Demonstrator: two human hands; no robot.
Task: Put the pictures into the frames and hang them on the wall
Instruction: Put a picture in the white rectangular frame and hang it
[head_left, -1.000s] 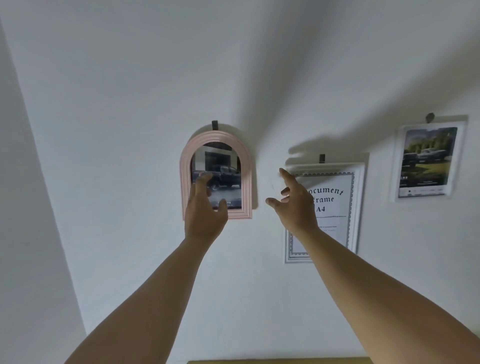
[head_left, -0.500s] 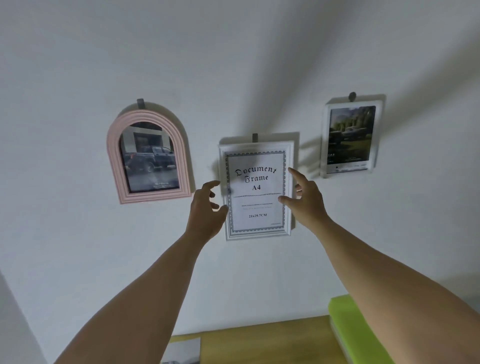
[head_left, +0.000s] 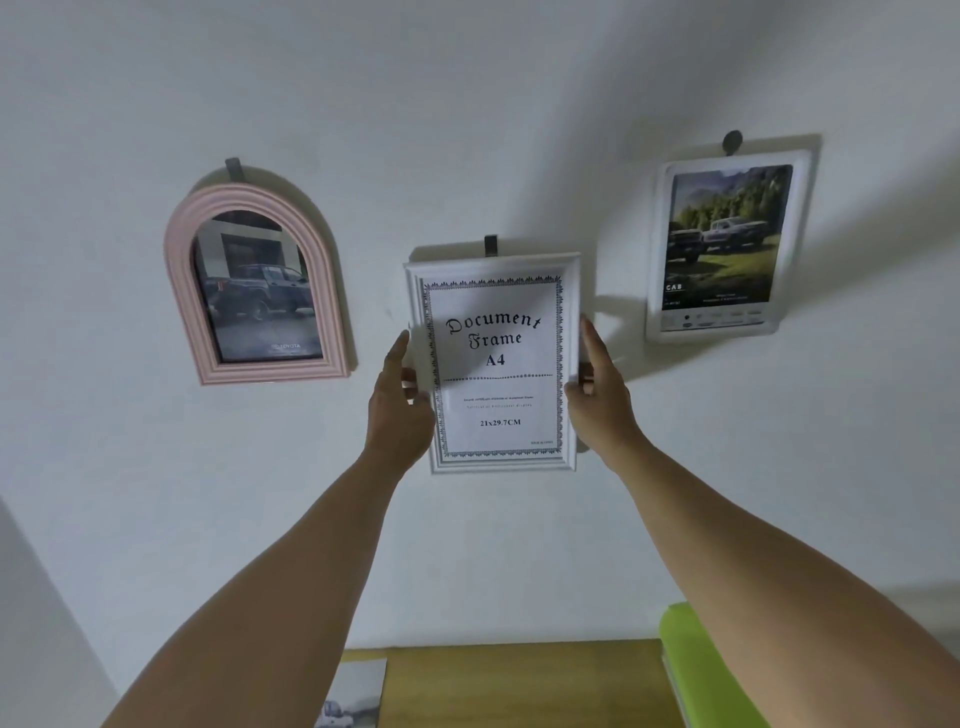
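Head view: a pale wall (head_left: 467, 104) fills nearly the whole picture. Two bare forearms reach up from the lower edge, the left forearm (head_left: 291, 571) from the lower left and the right forearm (head_left: 753, 545) from the lower right, and they meet at the centre.

There hangs the white document frame (head_left: 498, 364), upright against the wall. It shows a printed sheet that reads "Document Frame A4". The left hand (head_left: 397, 415) grasps its left edge, fingers curled round the rim. The right hand (head_left: 602, 405) grasps its right edge in the same way, with the forefinger stretched up along the side.

To the left of centre hangs the pink arched frame (head_left: 181, 291), which holds a picture of a dark truck (head_left: 260, 296). At the upper right hangs a second white frame (head_left: 657, 249) with a picture of two trucks on grass (head_left: 724, 234). Both are well apart from the hands.

Along the bottom edge lies a strip of wooden table (head_left: 519, 686). A bright green object (head_left: 696, 670) sits at its right end, partly behind the right forearm. A loose print (head_left: 353, 696) lies at its left end, cut off by the picture's edge.

Each frame hangs under a small grey hook: left hook (head_left: 234, 169), middle hook (head_left: 491, 245), right hook (head_left: 732, 141).
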